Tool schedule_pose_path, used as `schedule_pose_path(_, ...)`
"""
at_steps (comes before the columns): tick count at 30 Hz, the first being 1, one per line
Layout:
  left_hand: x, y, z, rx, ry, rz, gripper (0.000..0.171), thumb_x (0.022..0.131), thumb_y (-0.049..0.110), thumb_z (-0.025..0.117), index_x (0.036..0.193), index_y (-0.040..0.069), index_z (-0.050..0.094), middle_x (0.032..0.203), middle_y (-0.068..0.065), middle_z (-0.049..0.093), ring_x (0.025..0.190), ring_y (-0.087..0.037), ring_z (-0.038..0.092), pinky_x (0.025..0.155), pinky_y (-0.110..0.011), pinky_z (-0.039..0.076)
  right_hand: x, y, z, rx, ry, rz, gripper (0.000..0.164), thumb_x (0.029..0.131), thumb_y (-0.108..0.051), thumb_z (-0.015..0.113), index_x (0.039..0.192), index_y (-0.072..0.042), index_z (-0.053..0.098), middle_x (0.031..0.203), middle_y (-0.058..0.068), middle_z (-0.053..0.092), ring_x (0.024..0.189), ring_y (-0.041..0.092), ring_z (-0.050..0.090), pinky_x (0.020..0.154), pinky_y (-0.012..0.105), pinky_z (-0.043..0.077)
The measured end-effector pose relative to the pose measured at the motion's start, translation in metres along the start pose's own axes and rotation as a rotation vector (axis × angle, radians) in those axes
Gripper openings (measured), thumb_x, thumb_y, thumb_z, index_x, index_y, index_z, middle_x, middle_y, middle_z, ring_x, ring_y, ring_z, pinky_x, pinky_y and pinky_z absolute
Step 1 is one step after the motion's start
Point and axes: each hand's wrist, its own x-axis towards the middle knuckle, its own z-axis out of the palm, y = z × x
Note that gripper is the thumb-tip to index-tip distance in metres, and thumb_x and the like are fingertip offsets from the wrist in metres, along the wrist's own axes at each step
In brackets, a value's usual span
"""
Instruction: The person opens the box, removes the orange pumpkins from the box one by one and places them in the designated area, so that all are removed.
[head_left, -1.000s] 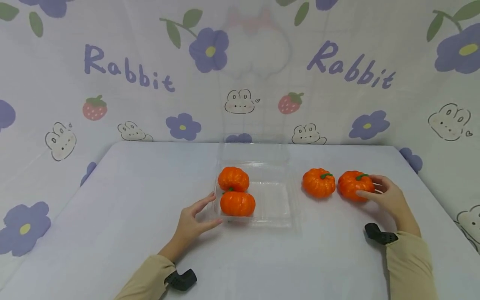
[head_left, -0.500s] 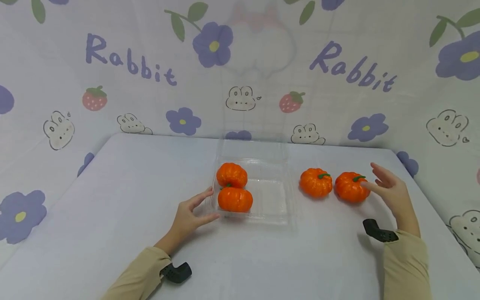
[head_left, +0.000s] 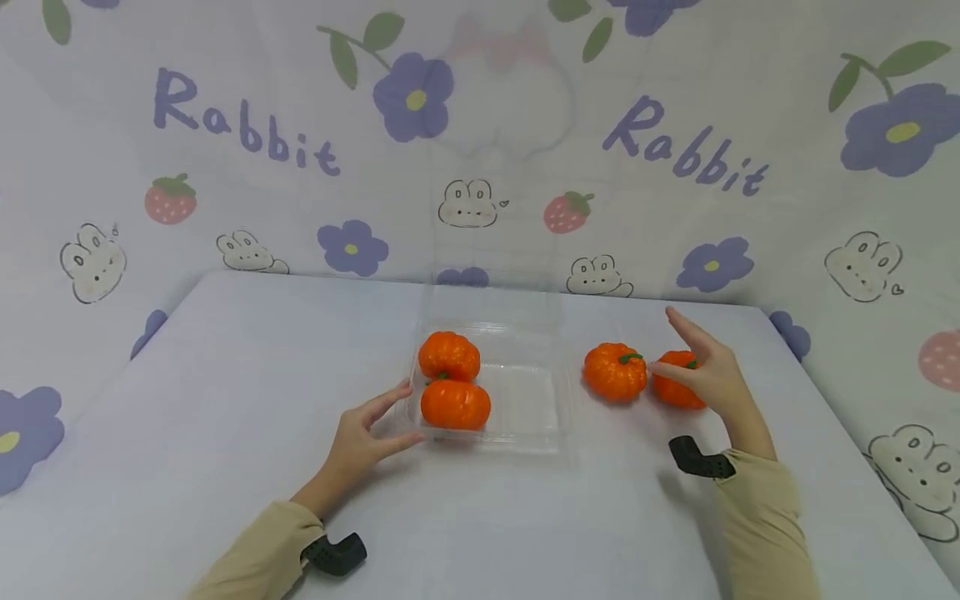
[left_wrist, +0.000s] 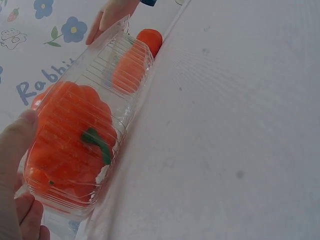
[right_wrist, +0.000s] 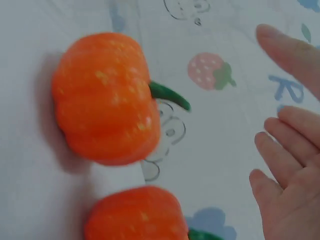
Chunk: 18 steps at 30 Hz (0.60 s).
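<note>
In the head view my left hand [head_left: 363, 437] touches the near left corner of a clear plastic clamshell box [head_left: 525, 435], thumb and index finger spread. A small orange pumpkin [head_left: 448, 354] lies at the back left inside the box, with another orange pumpkin [head_left: 455, 406] in front of it. My right hand [head_left: 712, 375], thumb and fingers apart, is over the far right pumpkin [head_left: 675, 392] and partly hides it. Just left of the thumb tip sits a green-stemmed pumpkin [head_left: 611, 373]. Nothing lies between the right fingers in the right wrist view.
The box's clear lid [head_left: 491, 307] stands raised at the back, against a rabbit-print cloth [head_left: 517, 167]. All this rests on a white table [head_left: 525, 525]. Black wrist mounts [head_left: 701, 458] are on both sleeves.
My right hand has drawn back from the far right pumpkin and moved left above it, toward the pumpkin beside it. The left hand stays at the box corner. The head view has shifted slightly.
</note>
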Motion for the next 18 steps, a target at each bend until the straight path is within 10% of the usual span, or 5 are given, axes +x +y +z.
schedule_pose_path(5,-0.004,0.0,-0.001,-0.01,-0.014,-0.023,0.055,0.066,-0.004,0.076,0.115,-0.013,0.052,0.121,-0.024,0.049,0.115,-0.033,0.044,0.094,-0.046,0.033,0.002,-0.021,0.017,0.091,-0.021,-0.166,0.077,0.073,0.005,0.071,0.138,-0.002,0.031,0.14,0.017,0.029,0.129,0.024,0.024,0.101,0.024,0.025)
schedule_pose_path(18,-0.002,0.003,-0.001,0.031,0.005,0.048,0.053,0.065,-0.005,0.076,0.113,-0.012,0.054,0.117,-0.026,0.051,0.111,-0.036,0.047,0.093,-0.047,0.035,0.001,-0.069,0.056,0.009,-0.047,-0.425,0.076,0.064,0.01,0.075,0.131,0.007,0.039,0.134,0.02,0.038,0.121,0.031,0.037,0.096,0.022,0.032)
